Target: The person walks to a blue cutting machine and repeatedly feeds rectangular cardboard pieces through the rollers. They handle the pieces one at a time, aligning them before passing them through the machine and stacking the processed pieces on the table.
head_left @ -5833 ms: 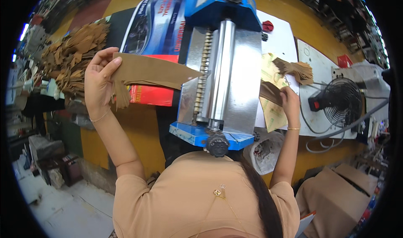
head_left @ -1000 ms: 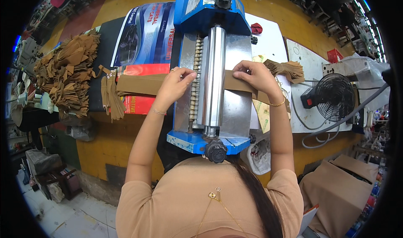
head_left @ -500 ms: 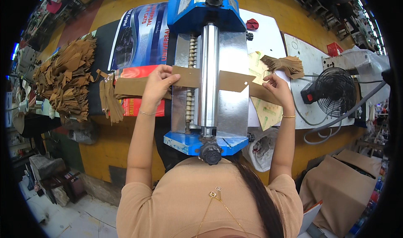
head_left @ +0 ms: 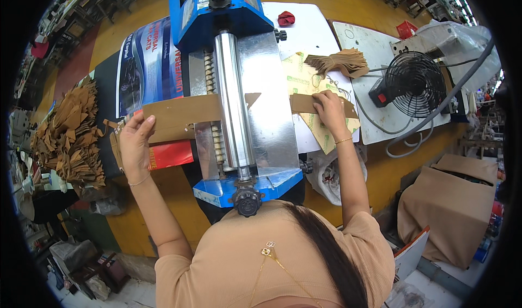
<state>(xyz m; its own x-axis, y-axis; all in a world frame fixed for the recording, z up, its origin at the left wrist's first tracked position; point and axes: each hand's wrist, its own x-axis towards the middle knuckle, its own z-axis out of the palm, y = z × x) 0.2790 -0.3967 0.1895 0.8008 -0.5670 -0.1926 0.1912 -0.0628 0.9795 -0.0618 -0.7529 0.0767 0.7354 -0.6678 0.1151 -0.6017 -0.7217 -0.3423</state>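
A flat brown strip passes under the shiny roller of a blue machine. Its left end is pinched between thumb and fingers of my left hand, left of the roller. Only a short pointed end of that strip shows just right of the roller. Over on the right, my right hand has its fingers bent onto a second brown strip, which lies across a yellowish printed sheet. The undersides of my right fingertips are hidden.
A large heap of brown pieces lies at the left, and a fanned brown bundle at the right. A black fan with a grey cable stands farther right. Black knobs stick out of the machine. A red cloth lies behind.
My left hand has moved left, drawing the strip leftward under the roller. My right hand has come down onto the second strip on the right. The whole view has shifted.
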